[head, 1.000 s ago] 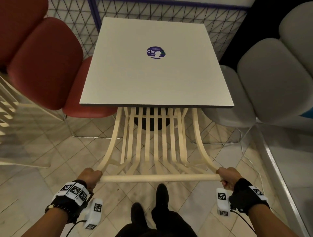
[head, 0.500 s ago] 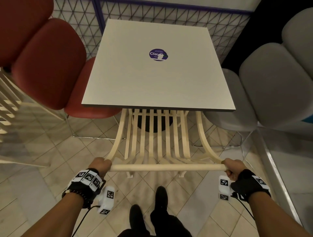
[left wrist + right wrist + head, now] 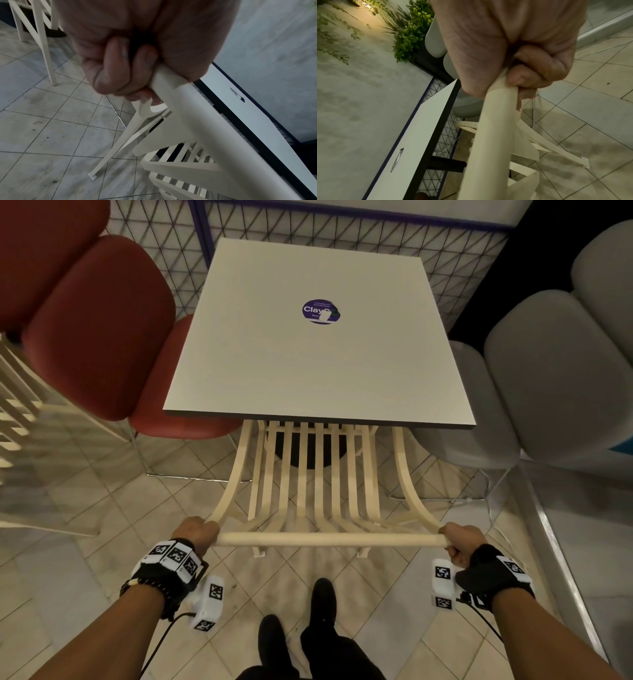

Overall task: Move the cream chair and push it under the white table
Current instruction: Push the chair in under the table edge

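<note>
With both fists wrapped round the top rail, left hand (image 3: 197, 531) and right hand (image 3: 460, 542) should push evenly so the chair (image 3: 317, 474) (seat partly under table (image 3: 318, 364) beyond the fingers) goes in straight.

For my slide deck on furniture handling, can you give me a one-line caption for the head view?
Both hands, left hand and right hand, grip the cream chair's top rail, its seat partly under the white table.

Café, stickered table (image 3: 318, 344), padded chairs (image 3: 99, 330)
</note>
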The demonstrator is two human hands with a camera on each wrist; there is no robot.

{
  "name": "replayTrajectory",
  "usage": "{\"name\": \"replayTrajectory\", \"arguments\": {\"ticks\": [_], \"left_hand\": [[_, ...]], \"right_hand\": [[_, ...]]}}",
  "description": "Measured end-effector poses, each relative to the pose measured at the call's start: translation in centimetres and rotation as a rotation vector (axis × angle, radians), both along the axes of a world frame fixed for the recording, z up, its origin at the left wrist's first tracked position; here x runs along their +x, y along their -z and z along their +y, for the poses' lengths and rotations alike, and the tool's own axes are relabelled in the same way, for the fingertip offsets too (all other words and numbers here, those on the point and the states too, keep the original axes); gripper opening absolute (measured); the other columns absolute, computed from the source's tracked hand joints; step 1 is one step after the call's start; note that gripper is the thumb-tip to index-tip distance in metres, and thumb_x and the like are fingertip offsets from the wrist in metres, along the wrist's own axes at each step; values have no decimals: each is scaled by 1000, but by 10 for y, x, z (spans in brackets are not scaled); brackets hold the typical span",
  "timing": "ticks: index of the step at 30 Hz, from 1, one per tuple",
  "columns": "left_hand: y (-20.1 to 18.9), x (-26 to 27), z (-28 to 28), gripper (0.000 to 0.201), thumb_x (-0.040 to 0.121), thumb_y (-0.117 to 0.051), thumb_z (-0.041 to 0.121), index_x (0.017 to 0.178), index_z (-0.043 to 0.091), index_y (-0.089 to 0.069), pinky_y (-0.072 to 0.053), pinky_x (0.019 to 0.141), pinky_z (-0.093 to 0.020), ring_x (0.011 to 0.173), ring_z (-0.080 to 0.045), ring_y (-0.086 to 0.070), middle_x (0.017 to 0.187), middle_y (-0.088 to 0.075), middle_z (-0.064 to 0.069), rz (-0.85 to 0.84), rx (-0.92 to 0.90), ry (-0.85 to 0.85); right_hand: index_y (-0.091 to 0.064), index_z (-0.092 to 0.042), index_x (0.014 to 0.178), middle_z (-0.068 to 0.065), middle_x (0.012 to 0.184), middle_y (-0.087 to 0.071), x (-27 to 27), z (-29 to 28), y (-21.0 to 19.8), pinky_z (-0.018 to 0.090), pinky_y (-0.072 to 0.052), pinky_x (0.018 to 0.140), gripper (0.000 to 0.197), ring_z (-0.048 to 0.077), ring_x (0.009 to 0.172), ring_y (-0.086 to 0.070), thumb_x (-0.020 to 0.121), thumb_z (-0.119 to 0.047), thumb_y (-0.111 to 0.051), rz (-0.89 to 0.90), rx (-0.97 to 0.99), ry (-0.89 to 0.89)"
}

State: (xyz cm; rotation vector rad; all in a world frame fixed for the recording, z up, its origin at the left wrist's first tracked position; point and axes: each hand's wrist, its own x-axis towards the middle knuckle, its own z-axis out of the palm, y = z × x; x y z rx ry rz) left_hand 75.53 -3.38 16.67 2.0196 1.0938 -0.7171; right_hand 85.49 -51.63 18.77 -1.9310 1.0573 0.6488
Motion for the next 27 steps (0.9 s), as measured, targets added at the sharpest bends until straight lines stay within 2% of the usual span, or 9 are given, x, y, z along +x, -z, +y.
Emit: {"name": "replayTrajectory", "arguments": {"ticks": [4,8,11,14,15,18,22,24,27], "left_hand": [[-3,-1,-3,52,72,-47,32,105,-6,-60,-39,50,-27,55,-28,-52,79,-60,-18,-27,28,28],[-3,-5,-11,53,88,-52,36,135,11,-47,-50,55,-29,68,-31,-63,113,-67,-21,-57,120,-14],[-10,-4,-15,49,90,-48,43,127,11,-53,-54,59,-30,74,-30,-66,107,-68,-17,-45,155,88],[-19,-5,-20,53,90,-44,49,130,15,-54,-51,93,-43,105,-33,-60,120,-60,-16,-45,221,218],[-22,-6,-24,53,90,-42,51,130,18,-53,-47,98,-45,110,-33,-56,123,-56,-16,-41,256,271],[-33,-12,-37,57,89,-31,61,123,24,-58,-43,99,-48,112,-29,-53,121,-55,-11,-60,374,455],[-39,-28,-59,63,87,-20,68,113,27,-61,-31,107,-52,111,-22,-54,114,-64,0,-200,414,711],[-34,-37,-68,69,82,-19,75,115,28,-57,-27,111,-49,110,-19,-55,113,-64,6,-299,411,805],[-25,-40,-73,81,75,-4,81,109,30,-55,-30,105,-43,104,-18,-55,106,-62,10,-406,400,834]], "right_hand": [[-56,1,75,13,57,-43,0,1,2,20,-27,38,13,19,44,-35,84,-8,-53,-15,-32,-53],[-61,2,83,13,60,-48,2,2,9,27,-33,44,15,23,49,-43,84,-12,-54,-42,-145,-198],[-64,1,90,10,68,-58,1,5,7,29,-41,50,22,25,59,-54,84,-17,-53,-39,-267,-393],[-63,-10,85,8,87,-67,-3,9,2,31,-43,58,16,28,76,-60,83,-21,-50,-45,-433,-606],[-65,-12,86,10,86,-67,-5,11,-1,31,-43,59,21,28,77,-59,83,-24,-48,-90,-476,-625],[-69,-19,100,11,99,-63,-18,27,-13,43,-46,82,47,30,94,-53,87,-48,-35,-199,-526,-691],[-66,-33,99,-2,104,-60,-51,56,-13,61,-25,100,58,22,105,-51,89,-67,-20,-319,-669,-1045],[-63,-32,96,-9,96,-62,-68,75,-7,56,-29,99,61,19,97,-53,85,-73,-20,-511,-643,-1181],[-62,-30,98,-11,89,-61,-80,102,1,48,-34,91,61,19,88,-53,85,-73,-20,-667,-617,-1233]]}}
